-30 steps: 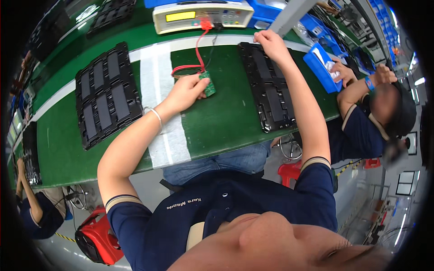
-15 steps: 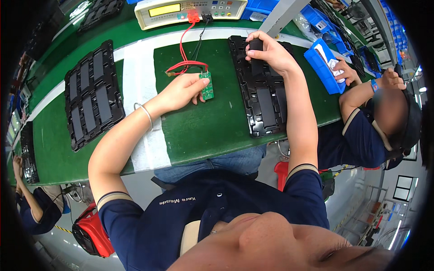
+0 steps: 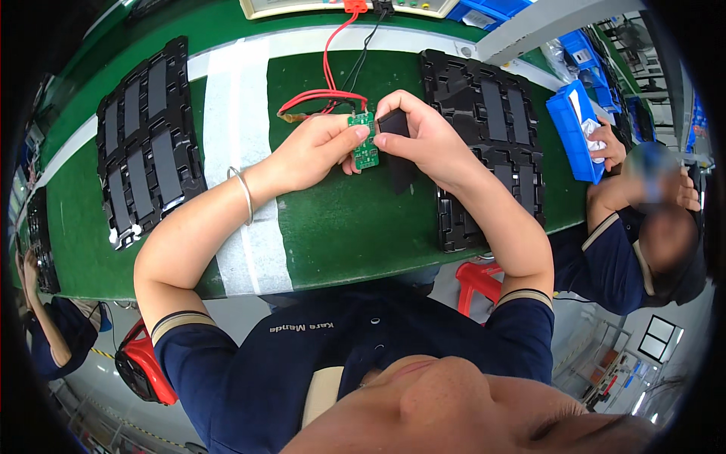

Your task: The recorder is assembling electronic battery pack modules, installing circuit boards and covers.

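Pinched between the thumb and fingers of my left hand is a small green circuit board. Red leads and thin black leads run down to the board's upper end. My right hand grips a flat black rectangular block, held against the right side of the board. Whether the two actually join is hidden by my fingers. To the right of that hand lies a black moulded tray with dark grey flat pieces in some slots.
Another black tray of grey pieces lies at the left. A bench instrument stands at the far edge, beside a grey metal post. At the right, a co-worker's hand reaches into a blue bin. White tape crosses the green table.
My right hand has come left from over the right tray, carrying the black block to the circuit board. My left hand still holds the board. The view has shifted slightly.
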`<action>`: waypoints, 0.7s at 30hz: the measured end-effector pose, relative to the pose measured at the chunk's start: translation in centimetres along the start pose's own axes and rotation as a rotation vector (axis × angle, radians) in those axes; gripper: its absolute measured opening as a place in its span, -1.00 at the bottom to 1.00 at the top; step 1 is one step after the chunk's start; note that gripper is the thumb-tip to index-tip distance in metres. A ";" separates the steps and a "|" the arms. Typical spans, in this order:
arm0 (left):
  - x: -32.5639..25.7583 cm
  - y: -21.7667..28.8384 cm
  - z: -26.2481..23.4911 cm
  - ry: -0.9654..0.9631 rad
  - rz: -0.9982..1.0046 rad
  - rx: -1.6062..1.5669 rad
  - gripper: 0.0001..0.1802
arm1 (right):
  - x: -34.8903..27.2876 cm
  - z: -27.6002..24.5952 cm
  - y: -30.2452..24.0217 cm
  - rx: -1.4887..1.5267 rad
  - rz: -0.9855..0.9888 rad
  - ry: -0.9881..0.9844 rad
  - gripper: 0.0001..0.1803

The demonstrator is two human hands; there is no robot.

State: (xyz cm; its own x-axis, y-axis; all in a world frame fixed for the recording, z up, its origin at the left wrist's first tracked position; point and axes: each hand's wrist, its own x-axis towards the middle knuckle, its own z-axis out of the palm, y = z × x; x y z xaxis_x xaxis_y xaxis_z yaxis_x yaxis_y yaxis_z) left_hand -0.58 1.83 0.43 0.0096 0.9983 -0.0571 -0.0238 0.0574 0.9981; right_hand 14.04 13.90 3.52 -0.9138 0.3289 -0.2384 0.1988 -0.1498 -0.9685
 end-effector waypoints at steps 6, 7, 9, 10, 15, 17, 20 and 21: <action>0.0 0.1 0.1 0.012 0.010 0.016 -0.64 | 0.2 0.3 0.6 -0.048 -0.055 0.057 -0.76; 0.1 0.2 0.1 0.012 0.009 0.018 -0.64 | 0.2 0.3 0.7 -0.056 -0.064 0.064 -0.76; 0.1 0.2 0.1 0.013 0.012 0.013 -0.63 | 0.3 0.3 0.8 -0.066 -0.075 0.077 -0.76; 0.1 0.1 0.1 0.013 0.015 0.006 -0.63 | 0.3 0.3 0.8 -0.068 -0.077 0.084 -0.77; 0.1 -0.3 -0.1 -0.005 0.010 -0.042 -0.64 | 0.3 0.4 0.9 -0.108 -0.115 0.087 -0.76; 0.1 -0.3 -0.2 -0.016 0.002 -0.062 -0.64 | 0.3 0.4 1.0 -0.176 -0.154 0.088 -0.75; 0.1 -0.1 -0.1 -0.015 0.008 -0.091 -0.64 | 0.4 0.3 1.1 -0.158 -0.171 0.082 -0.74; 0.1 -0.1 -0.1 -0.014 0.014 -0.094 -0.63 | 0.5 0.3 1.2 -0.148 -0.176 0.082 -0.74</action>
State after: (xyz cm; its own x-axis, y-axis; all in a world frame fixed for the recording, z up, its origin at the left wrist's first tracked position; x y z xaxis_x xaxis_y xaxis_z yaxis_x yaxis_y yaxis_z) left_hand -0.68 1.96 0.29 0.0221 0.9989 -0.0426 -0.1175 0.0449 0.9921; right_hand 13.75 13.64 2.30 -0.9084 0.4131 -0.0640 0.0941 0.0530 -0.9942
